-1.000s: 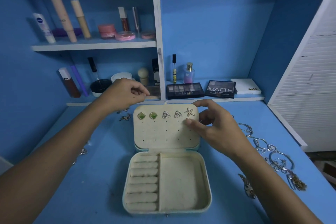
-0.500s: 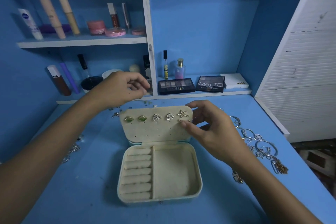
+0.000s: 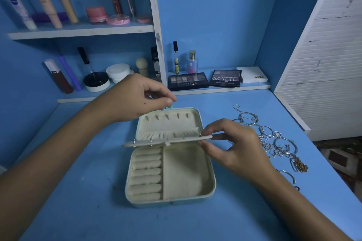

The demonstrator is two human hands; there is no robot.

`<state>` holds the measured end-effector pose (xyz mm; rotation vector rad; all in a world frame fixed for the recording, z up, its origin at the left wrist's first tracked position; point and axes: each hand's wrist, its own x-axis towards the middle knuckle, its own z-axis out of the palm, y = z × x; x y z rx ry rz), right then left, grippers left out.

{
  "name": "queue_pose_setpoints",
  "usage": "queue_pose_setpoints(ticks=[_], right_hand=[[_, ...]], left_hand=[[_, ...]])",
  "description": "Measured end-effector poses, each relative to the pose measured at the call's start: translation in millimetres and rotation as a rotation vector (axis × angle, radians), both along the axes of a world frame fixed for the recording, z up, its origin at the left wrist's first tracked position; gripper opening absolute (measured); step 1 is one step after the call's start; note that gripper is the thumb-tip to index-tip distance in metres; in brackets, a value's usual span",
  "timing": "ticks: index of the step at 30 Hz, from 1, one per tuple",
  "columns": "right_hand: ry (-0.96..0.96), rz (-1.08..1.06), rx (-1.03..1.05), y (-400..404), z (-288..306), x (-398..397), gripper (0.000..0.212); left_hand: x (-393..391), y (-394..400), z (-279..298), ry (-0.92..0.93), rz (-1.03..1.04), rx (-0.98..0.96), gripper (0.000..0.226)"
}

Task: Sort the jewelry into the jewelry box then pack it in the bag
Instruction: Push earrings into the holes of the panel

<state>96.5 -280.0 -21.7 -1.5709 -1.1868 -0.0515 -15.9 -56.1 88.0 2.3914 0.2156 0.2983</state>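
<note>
Blue walls and a blue table fill the view, with white shelves at the back carrying tubes, pink jars and bottles. On the low ledge beyond the fingers lie two dark eyeshadow palettes, a white box, a slim spray vial and a small perfume bottle. A white slatted panel stands at the right edge.

The jewelry box sits open on the table, directly under both hands, its lid lying back away from the person. Inside the base, a row of ring rolls fills the left part and a plain compartment the right.

The right hand pinches the right end of the earring panel between thumb and fingertips, holding it almost level and edge-on above the hinge, so that it hides the lower part of the lid's pocket. Small metal posts stick up and down along the panel; the earrings themselves cannot be made out from this angle.

The left hand hovers above the far left corner of the lid, thumb and forefinger pressed together; whether they hold anything is too small to tell.

Just right of the right hand's knuckles, a tangle of silver chains and hoops lies on the table, touching nothing else, with a gold piece at its near end.
</note>
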Motion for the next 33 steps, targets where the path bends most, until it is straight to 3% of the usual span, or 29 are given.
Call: queue_pose_setpoints(ticks=[5, 11, 15, 33], right_hand=[[-0.188, -0.044, 0.012, -3.3, -7.3, 0.8, 0.011], [-0.276, -0.039, -0.016, -6.1, -10.4, 1.4, 0.015], [-0.319, -0.053, -0.031, -7.9, -14.1, 3.6, 0.019], [-0.21, -0.026, -0.04, -7.7, -16.4, 7.4, 0.02]], left_hand=[[-1.5, -9.8, -2.4, 0.049, -0.065, -0.072, 0.015], [1.8, -21.1, -10.1, 0.153, -0.147, -0.072, 0.004], [3.3, -28.4, -14.7, 0.195, -0.164, -0.049, 0.01], [11.5, -34.9, -26.9, 0.264, -0.236, -0.167, 0.005]])
